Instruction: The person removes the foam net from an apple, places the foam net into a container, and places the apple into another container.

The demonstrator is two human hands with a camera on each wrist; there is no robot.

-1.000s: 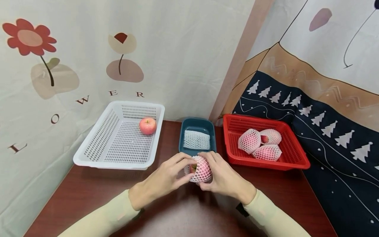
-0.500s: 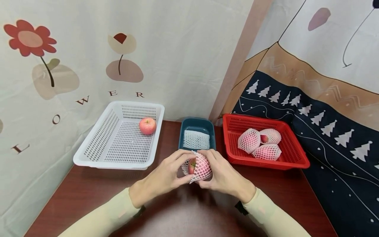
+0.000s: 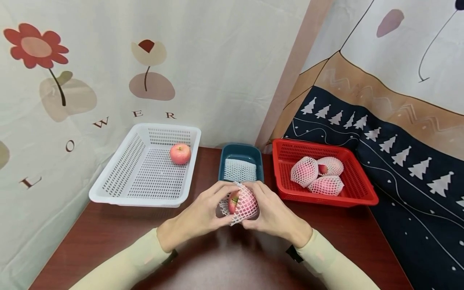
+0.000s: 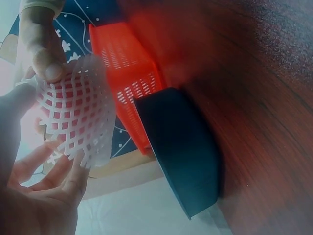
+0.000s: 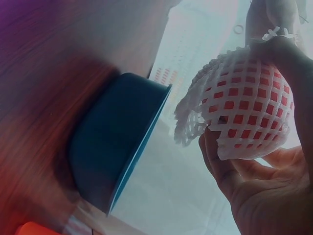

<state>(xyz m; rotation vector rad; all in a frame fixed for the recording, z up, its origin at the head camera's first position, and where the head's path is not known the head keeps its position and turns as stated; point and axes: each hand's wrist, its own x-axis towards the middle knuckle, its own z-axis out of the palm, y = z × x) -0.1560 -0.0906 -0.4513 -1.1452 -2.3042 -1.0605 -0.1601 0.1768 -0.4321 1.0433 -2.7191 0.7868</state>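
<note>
Above the table, in front of the small dark teal tray [image 3: 241, 150], both hands hold a red apple [image 3: 233, 202] partly covered by a white foam net sleeve [image 3: 248, 201]. My right hand [image 3: 275, 213] grips the netted apple from the right, thumb below and fingers over the top. My left hand [image 3: 201, 211] pinches the net's open left edge between thumb and fingers. The apple's bare stem side shows in that opening, facing left. In the right wrist view, the net [image 5: 249, 98] covers the apple's near side, with a loose flap hanging off one end.
A white foam net [image 3: 240, 170] lies in the teal tray. At left stands a white basket [image 3: 145, 177] with one bare apple [image 3: 180, 154]. The red basket [image 3: 357, 191] at right holds three netted apples [image 3: 304, 171]. Printed curtains [image 3: 224, 80] hang behind the table.
The left hand has drawn the net's edge open and leftward, so more of the bare apple shows. Both hands and the apple have shifted slightly away from the body.
</note>
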